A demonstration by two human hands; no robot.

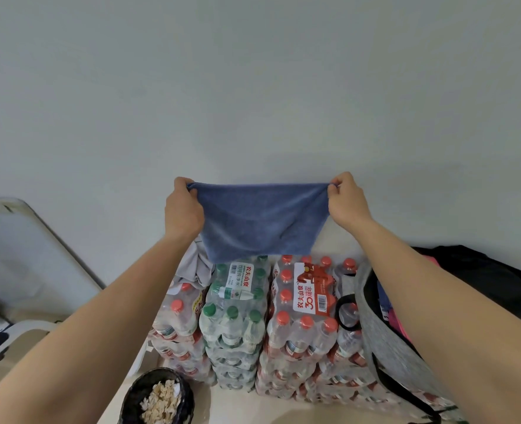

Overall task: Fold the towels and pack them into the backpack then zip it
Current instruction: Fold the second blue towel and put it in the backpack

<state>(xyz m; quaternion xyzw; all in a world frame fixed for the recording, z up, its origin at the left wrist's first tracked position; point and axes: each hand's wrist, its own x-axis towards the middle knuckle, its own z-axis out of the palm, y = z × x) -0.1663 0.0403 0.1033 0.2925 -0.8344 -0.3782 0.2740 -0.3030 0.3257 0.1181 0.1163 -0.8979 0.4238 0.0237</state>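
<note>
Mid-fold at centre frame, the left hand and right hand each pinch a top corner of the hanging blue towel in their fingers; next, likely halve it for the grey backpack at lower right.

The towel is plain blue; the backpack is heathered grey with black trim. Red caps top one bottle pack, green caps another.
</note>
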